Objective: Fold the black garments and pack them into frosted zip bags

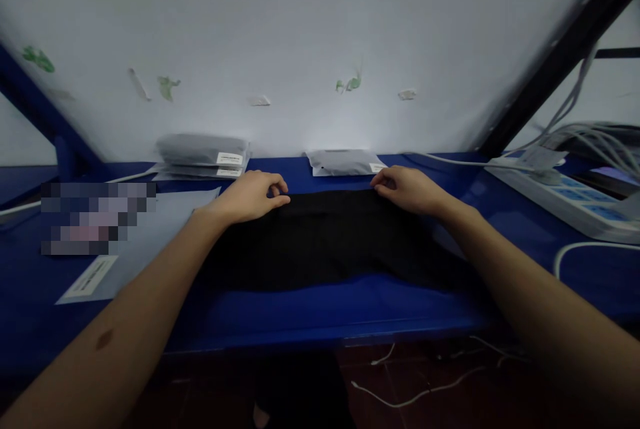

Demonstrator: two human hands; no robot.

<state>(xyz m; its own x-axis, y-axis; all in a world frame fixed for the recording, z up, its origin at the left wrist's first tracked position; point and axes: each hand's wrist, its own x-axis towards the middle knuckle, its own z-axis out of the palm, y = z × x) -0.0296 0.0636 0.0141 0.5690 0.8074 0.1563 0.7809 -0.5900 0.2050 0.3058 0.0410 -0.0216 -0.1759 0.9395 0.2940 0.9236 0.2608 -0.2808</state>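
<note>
The black cloth looked soft and light; left hand and right hand pinched its far corners on the table.

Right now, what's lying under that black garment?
The black garment lies flat on the blue table, and blue shows all round it. The left hand and right hand pinch its far edge. Anything beneath the cloth itself is covered.

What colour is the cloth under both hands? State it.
Black, seen in the head view: the cloth lies on the blue table.
</note>
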